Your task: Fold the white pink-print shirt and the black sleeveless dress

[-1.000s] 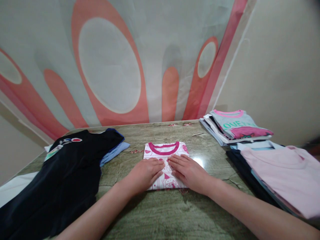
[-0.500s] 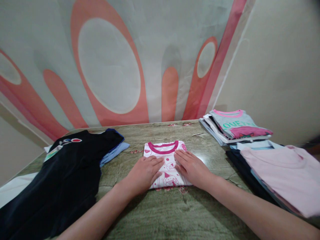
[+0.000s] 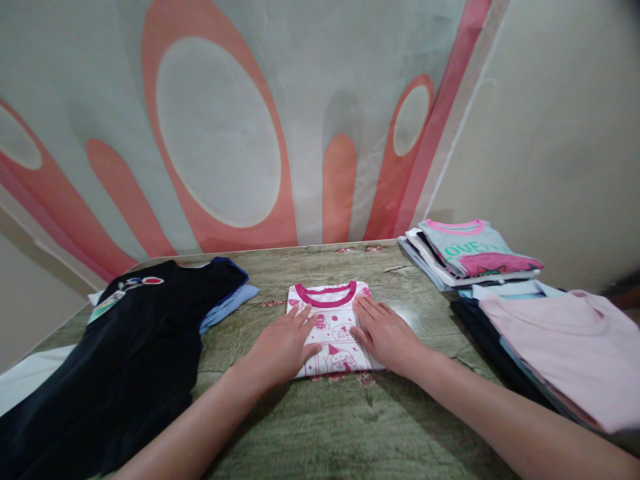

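A folded white T-shirt (image 3: 336,330) with a pink print and a dark pink neckband lies flat in the middle of the table, collar facing away from me. My left hand (image 3: 284,341) rests flat on its left side, fingers spread. On the right side my right hand (image 3: 387,333) lies flat too, its fingertips just below the collar. Both hands are open and grip nothing. My palms cover part of the shirt's side edges.
Unfolded dark clothes (image 3: 135,360) lie on the left, over a light blue garment (image 3: 233,307). At the right stand two stacks of folded clothes, one topped by a grey and pink shirt (image 3: 475,247), the nearer by a pale pink shirt (image 3: 565,347). A patterned wall panel (image 3: 305,100) rises behind the wooden table (image 3: 320,427).
My left hand has slid a little to the left on the shirt, uncovering more of the print. My right hand has shifted slightly right. The shirt lies in the same place.
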